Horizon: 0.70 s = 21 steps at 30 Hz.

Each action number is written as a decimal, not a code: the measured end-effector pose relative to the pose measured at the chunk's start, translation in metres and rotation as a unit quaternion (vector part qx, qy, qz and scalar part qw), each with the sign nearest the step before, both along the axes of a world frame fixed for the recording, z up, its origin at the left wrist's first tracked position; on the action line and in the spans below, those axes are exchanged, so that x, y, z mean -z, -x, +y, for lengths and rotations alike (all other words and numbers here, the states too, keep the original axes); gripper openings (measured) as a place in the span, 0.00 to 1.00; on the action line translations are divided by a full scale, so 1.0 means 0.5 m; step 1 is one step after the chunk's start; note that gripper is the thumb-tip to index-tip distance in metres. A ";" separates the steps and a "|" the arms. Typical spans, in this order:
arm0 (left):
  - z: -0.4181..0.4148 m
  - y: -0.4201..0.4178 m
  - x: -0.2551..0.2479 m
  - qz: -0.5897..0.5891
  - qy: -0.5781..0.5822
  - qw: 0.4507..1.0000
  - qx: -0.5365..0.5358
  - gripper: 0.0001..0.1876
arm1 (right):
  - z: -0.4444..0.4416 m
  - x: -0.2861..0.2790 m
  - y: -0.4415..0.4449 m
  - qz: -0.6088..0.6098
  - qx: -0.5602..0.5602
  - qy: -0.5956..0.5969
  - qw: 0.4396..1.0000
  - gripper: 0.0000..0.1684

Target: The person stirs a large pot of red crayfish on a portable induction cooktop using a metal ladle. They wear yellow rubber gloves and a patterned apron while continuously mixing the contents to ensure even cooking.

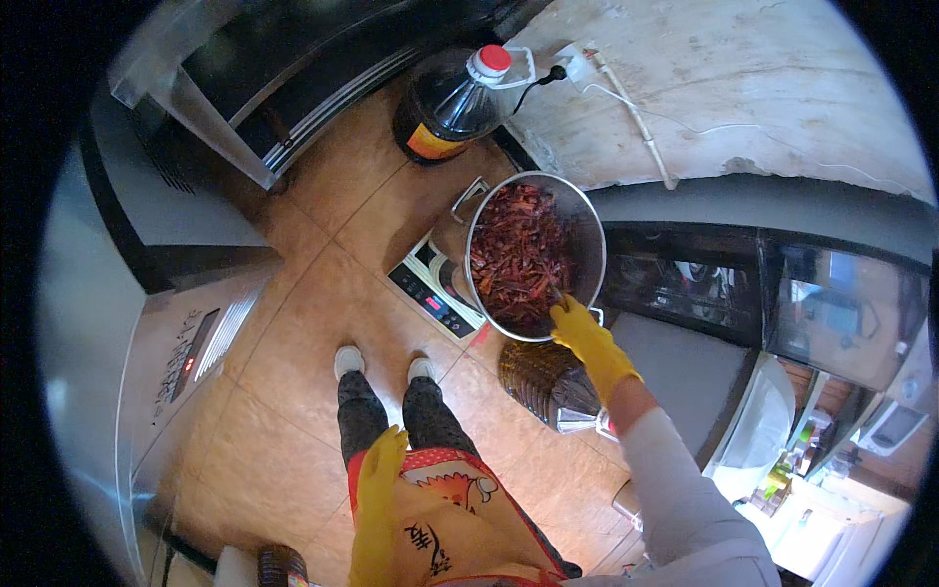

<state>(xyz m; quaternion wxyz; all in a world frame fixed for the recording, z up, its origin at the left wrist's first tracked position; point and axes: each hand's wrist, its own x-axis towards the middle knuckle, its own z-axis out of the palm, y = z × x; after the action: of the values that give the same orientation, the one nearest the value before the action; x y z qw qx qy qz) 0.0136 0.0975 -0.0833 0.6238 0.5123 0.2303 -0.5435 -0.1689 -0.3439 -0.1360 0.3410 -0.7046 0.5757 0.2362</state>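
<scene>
A tall metal stockpot (539, 339) stands on an induction cooker (433, 301) on the floor, in front and to the right. Dark red dried chillies, or pieces much like them, fill the pot (517, 257). My right hand (587, 334), in a yellow rubber glove, reaches over the near rim with its fingers closed around what looks like a utensil's handle (559, 295). The utensil's lower end is hidden among the red pieces. My left hand (383, 458), also gloved in yellow, hangs in front of my apron (469, 506) with fingers extended and holds nothing visible.
A large dark bottle with a red cap (447, 110) stands behind the pot, near a plugged-in cord (539, 84). Another big bottle (543, 385) lies or stands under my right forearm. Steel cabinets (198, 359) line the left; a black glass-fronted cabinet (682, 279) is on the right.
</scene>
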 end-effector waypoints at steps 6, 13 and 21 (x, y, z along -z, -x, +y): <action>-0.031 -0.011 -0.042 0.021 0.027 0.999 -0.018 0.22 | 0.152 -0.393 -0.175 0.099 0.057 -0.024 0.993 0.31; -0.063 -0.024 -0.068 0.051 0.028 0.998 -0.019 0.23 | 0.141 -0.126 -0.200 0.061 -0.080 0.135 0.986 0.30; -0.043 -0.014 -0.056 0.037 0.000 0.999 0.004 0.23 | 0.067 -0.146 -0.169 0.058 -0.043 0.181 0.981 0.30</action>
<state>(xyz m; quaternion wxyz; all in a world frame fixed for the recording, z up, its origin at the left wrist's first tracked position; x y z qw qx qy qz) 0.0204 0.0758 -0.0554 0.6129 0.4924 0.2510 -0.5647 -0.0843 -0.3105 -0.0630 0.1631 -0.7637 0.5973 0.1827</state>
